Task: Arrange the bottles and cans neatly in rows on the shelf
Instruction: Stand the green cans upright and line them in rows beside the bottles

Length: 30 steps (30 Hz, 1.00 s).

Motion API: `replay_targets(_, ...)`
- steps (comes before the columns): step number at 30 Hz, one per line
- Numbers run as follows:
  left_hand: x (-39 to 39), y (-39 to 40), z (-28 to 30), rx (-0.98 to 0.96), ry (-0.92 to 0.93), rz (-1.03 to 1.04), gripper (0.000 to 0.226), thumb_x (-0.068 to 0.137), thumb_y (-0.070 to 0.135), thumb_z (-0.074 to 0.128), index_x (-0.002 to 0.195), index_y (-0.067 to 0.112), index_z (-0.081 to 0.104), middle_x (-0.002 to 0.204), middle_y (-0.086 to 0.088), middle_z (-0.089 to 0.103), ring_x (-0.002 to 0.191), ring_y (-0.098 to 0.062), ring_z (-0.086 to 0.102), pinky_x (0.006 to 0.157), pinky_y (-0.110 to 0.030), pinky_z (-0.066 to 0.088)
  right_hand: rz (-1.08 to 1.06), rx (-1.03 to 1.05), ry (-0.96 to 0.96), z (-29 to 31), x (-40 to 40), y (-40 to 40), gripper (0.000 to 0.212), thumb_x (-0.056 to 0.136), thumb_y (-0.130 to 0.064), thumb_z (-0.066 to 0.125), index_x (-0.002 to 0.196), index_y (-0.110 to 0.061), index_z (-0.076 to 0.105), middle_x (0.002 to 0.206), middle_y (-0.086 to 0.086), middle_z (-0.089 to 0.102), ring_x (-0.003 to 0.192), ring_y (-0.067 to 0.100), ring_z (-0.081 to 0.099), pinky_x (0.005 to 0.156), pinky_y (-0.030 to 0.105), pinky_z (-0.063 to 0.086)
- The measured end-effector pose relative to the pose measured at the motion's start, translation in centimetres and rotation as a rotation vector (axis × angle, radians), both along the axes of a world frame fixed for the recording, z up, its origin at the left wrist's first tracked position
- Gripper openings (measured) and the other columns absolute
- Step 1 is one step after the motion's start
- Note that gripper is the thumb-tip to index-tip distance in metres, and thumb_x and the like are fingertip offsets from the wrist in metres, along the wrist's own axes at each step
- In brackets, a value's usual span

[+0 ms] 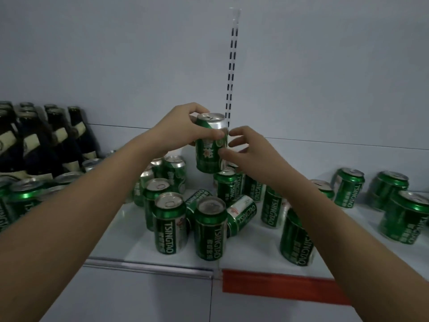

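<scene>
A green beer can (210, 147) is held upright in the air above the white shelf (130, 238). My left hand (180, 129) grips it from the left, fingers over its top rim and thumb across the front. My right hand (246, 147) touches the can's right side with thumb and fingertips. Below stand several green cans in a loose cluster (209, 231). One can (242, 213) lies on its side among them. Dark glass bottles (55, 140) stand in rows at the back left.
More green cans stand at the right (404, 217) and at the left edge (23, 201). A slotted upright rail (232, 66) runs up the back wall. The shelf's front edge carries a red strip (278, 287).
</scene>
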<state>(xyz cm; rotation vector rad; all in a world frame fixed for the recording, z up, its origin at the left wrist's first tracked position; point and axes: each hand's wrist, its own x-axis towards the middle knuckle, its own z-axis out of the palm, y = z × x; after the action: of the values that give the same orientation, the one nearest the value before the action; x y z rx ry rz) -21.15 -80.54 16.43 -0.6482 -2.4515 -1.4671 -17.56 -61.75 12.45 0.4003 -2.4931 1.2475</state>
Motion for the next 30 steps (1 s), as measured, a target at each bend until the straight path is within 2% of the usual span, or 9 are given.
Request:
replay_targets(2, -1.3, -2.2, -0.5, -0.021, -0.014, 0.001, 0.043, 0.074, 0.027, 0.086, 0.111, 0.022, 0.065, 0.101, 0.002, 0.072, 0.089, -0.014, 0.070, 0.069, -0.028, 0.055, 0.020, 0.062, -0.025, 0.3, -1.9, -1.9, 0.054, 0.089, -0.039, 0.072, 0.136, -0.023, 0.048, 0.121, -0.004, 0.060, 0.095, 0.013, 0.066, 0.072, 0.031, 0.058)
replay_targets(6, -3.6, -5.5, -1.5, -0.083, -0.034, -0.010, 0.042, 0.070, 0.021, 0.089, 0.108, 0.023, 0.069, 0.104, 0.000, 0.071, 0.091, -0.018, 0.071, 0.080, -0.038, 0.061, 0.086, 0.127, -0.090, -0.2, -5.0, -5.2, 0.048, 0.088, -0.031, 0.076, 0.128, -0.018, 0.054, 0.114, -0.002, 0.064, 0.097, 0.014, 0.067, 0.074, 0.040, 0.062)
replay_targets(9, -4.8, -7.1, -2.3, -0.131, -0.043, -0.022, 0.041, 0.068, 0.017, 0.089, 0.104, 0.023, 0.071, 0.096, 0.003, 0.074, 0.088, -0.017, 0.072, 0.078, -0.035, 0.062, 0.115, 0.181, -0.115, -0.8, -6.6, -7.0, 0.044, 0.084, -0.028, 0.080, 0.122, -0.017, 0.058, 0.115, -0.002, 0.067, 0.099, 0.017, 0.067, 0.076, 0.038, 0.061)
replay_targets(12, -5.8, -8.2, -3.4, -0.210, -0.063, -0.039, 0.041, 0.069, 0.018, 0.089, 0.106, 0.023, 0.071, 0.089, 0.007, 0.074, 0.082, -0.011, 0.070, 0.074, -0.029, 0.058, 0.122, 0.224, -0.123, -1.5, -7.7, -8.3, 0.031, 0.080, -0.021, 0.083, 0.103, -0.019, 0.062, 0.106, 0.004, 0.071, 0.093, 0.022, 0.069, 0.076, 0.038, 0.060)
replay_targets(15, -7.0, -8.9, -4.3, -0.283, -0.068, -0.042, 0.042, 0.070, 0.021, 0.088, 0.108, 0.023, 0.070, 0.093, 0.009, 0.072, 0.085, -0.009, 0.067, 0.074, -0.025, 0.053, 0.129, 0.209, -0.181, -2.4, -8.6, -9.3, 0.028, 0.079, -0.016, 0.084, 0.100, -0.012, 0.066, 0.101, 0.010, 0.072, 0.086, 0.018, 0.070, 0.072, 0.035, 0.061)
replay_targets(21, -9.4, -9.2, -5.6, -0.563, -0.059, -0.033, 0.041, 0.064, 0.030, 0.087, 0.101, 0.022, 0.072, 0.094, 0.004, 0.071, 0.088, -0.016, 0.067, 0.081, -0.040, 0.057, 0.154, 0.223, -0.268, -4.3, -9.7, -10.8, 0.021, 0.078, -0.007, 0.082, 0.078, -0.016, 0.063, 0.087, 0.015, 0.070, 0.060, 0.005, 0.063, 0.064, 0.031, 0.060)
replay_targets(24, -10.1, -9.3, -5.9, -0.668, -0.071, -0.025, 0.040, 0.063, 0.034, 0.087, 0.097, 0.018, 0.074, 0.093, -0.006, 0.073, 0.083, -0.021, 0.067, 0.076, -0.039, 0.056, 0.154, 0.253, -0.308, -4.7, -10.1, -11.2, 0.025, 0.081, -0.006, 0.079, 0.075, -0.017, 0.058, 0.075, 0.002, 0.063, 0.050, -0.004, 0.060, 0.051, 0.015, 0.053)
replay_targets(27, -10.6, -9.2, -6.2, -0.717, -0.080, -0.025, 0.038, 0.061, 0.036, 0.087, 0.088, 0.013, 0.075, 0.090, -0.015, 0.072, 0.067, -0.019, 0.058, 0.062, -0.033, 0.047, 0.167, 0.289, -0.352, -4.7, -10.6, -11.6, 0.024, 0.084, -0.003, 0.075, 0.074, -0.016, 0.057, 0.072, 0.001, 0.062, 0.049, -0.004, 0.061, 0.051, 0.013, 0.052)
replay_targets(30, -10.9, -9.3, -6.5, -0.767, -0.072, 0.002, 0.038, 0.064, 0.034, 0.086, 0.093, 0.012, 0.074, 0.085, -0.013, 0.071, 0.066, -0.018, 0.056, 0.061, -0.030, 0.045, 0.142, 0.364, -0.407, -4.9, -11.3, -12.0, 0.019, 0.085, -0.003, 0.071, 0.074, -0.009, 0.058, 0.067, 0.003, 0.062, 0.043, -0.003, 0.058, 0.046, 0.011, 0.046)
